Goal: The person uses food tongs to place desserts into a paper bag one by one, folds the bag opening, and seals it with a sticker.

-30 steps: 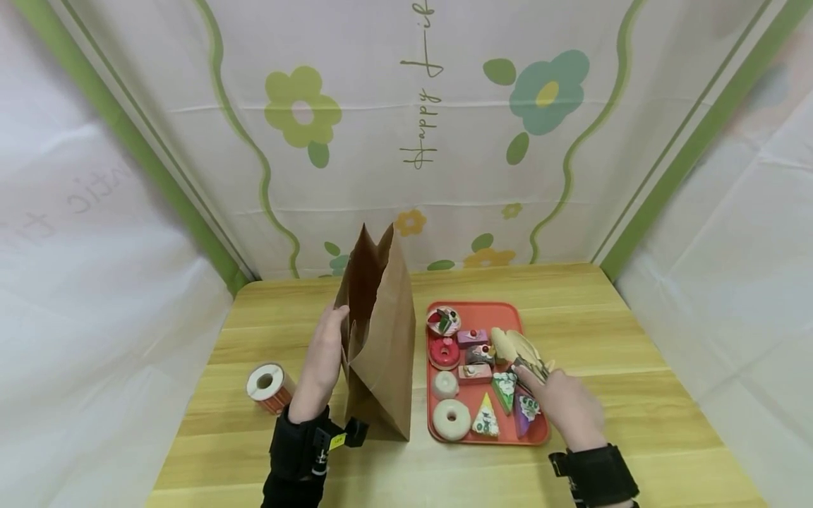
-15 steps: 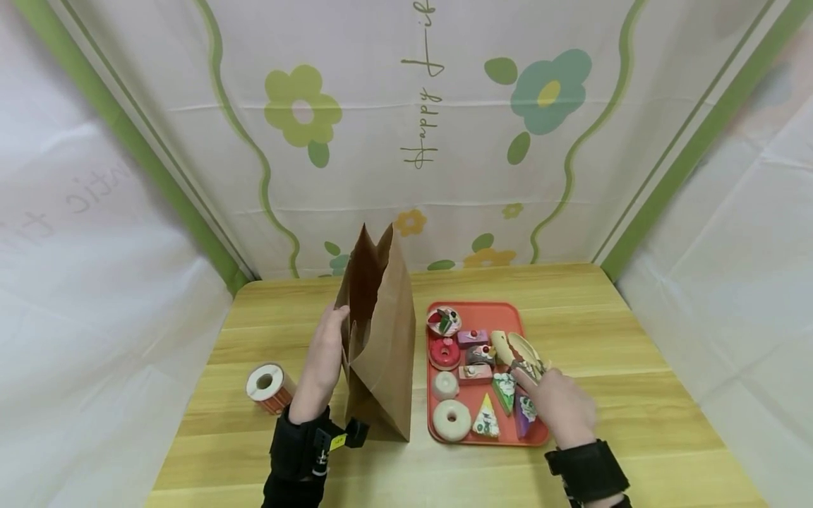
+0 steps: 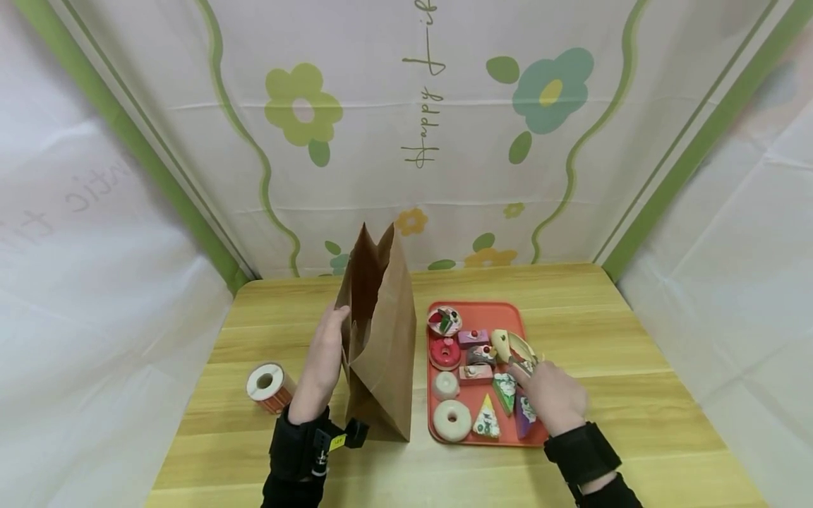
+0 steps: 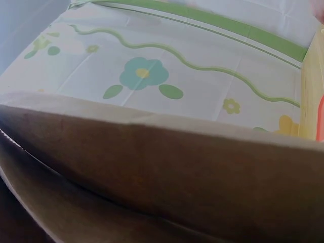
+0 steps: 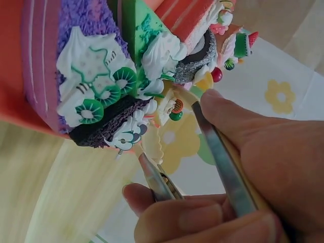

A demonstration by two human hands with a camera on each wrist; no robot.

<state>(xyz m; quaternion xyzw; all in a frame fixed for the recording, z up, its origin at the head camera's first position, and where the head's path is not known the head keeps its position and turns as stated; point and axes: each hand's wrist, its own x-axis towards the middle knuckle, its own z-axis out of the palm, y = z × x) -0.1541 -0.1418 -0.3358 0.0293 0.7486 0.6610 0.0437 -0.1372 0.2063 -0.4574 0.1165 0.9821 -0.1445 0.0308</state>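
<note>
The right hand point(image 3: 555, 398) has edged toward ten o'clock with its tongs point(image 5: 226, 163) since a second ago; over at eight o'clock the left hand point(image 3: 325, 349) and the stiff brown paper bag point(image 3: 395, 353) have stayed put. From where I stand, the tongs are slim metal arms with pale ends, pinched between thumb and fingers and spread moderately apart, at about two o'clock on the smooth red tray point(image 3: 489, 312). The ends flank the point of a crumbly dark cake slice point(image 5: 104, 126); whether they touch it I can't tell. A purple cake slice point(image 5: 104, 35), shaggy on top, and a green cake slice point(image 5: 140, 45) carry glossy white cream.

The left hand lies against the bag's nine o'clock side, most fingers hidden, so gripping or merely pressing I can't say. The bag's creased mouth gapes, its bottom out of sight. The right hand covers part of the tray's three o'clock edge. The left-wrist view cuts the tray to a red sliver.
</note>
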